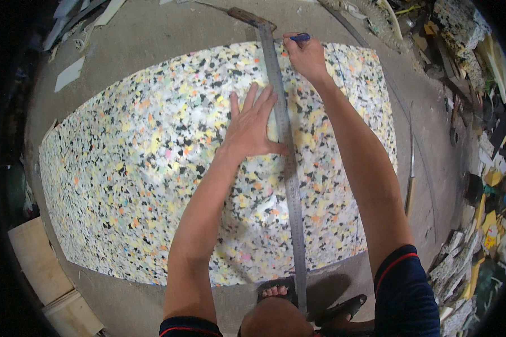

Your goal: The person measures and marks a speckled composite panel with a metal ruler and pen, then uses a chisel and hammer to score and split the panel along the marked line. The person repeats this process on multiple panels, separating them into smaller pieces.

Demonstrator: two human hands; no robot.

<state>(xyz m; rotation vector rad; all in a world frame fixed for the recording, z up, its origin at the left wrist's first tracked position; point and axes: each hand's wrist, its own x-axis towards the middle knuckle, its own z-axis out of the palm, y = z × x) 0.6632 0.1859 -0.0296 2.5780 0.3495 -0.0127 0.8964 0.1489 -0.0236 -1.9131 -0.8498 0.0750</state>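
A large slab of speckled foam (129,151), pressed from white, yellow, black and orange chips, lies flat on the floor. Across its right part, from the far edge to the near edge, runs a long metal ruler (291,185). My left hand (253,123) is open and spread on the foam, its thumb reaching right onto the ruler. At the far edge, just right of the ruler's far end, my right hand (308,59) grips a blue pen (300,37). The pen's tip is too small to make out. A faint line shows on the slab right of the ruler.
A wooden-handled tool (247,16) lies beyond the ruler's far end. On the right, a long thin tool with a wooden handle (411,191) rests on the floor. Foam scraps (461,269) pile up along the right side. Pale wooden boxes (39,250) stand at lower left.
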